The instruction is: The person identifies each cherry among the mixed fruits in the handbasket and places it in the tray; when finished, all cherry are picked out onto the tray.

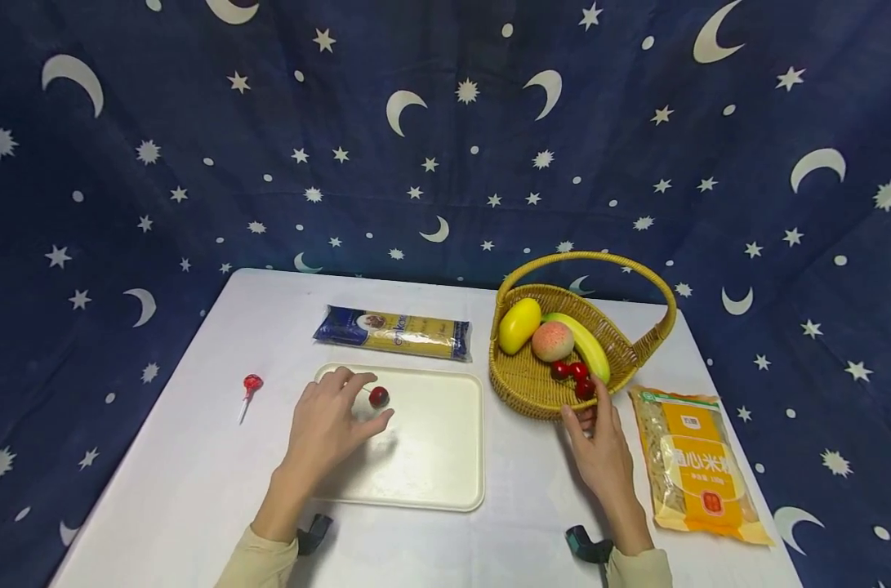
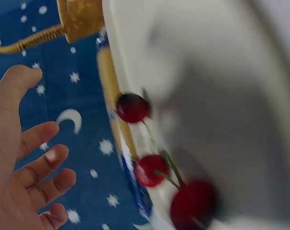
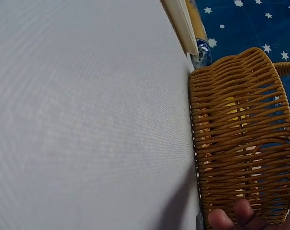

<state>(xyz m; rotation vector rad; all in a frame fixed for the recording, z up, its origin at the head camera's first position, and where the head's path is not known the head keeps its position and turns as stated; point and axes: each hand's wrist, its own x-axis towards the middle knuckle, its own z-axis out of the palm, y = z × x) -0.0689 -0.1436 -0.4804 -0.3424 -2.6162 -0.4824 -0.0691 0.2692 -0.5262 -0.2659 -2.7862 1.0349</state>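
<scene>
1. Presently, the left grip [image 1: 333, 420] is spread above the tray [image 1: 438, 445]; its fingers seem to pinch nothing.
2. Just beside these fingers are three cherries [image 2: 150, 170], which look to lie on the tray.
3. The right grip [image 1: 599, 447] touches the near rim of the basket [image 1: 520, 390]; whether it pinches this rim, I cannot tell.
4. Done, as I judge: beyond the right grip, the basket holds a yellow fruit [image 1: 519, 325], a peach [image 1: 552, 341], a banana [image 1: 588, 347] and more cherries [image 1: 579, 371].
5. Left, perhaps: the three cherries by the left grip are outside the basket, so the work seems only partly done.
6. Untouched are the packet [image 1: 408, 333] beyond the left grip, the lollipop [image 1: 251, 383] left of it, and the bag [image 1: 698, 469] right of the right grip.
</scene>
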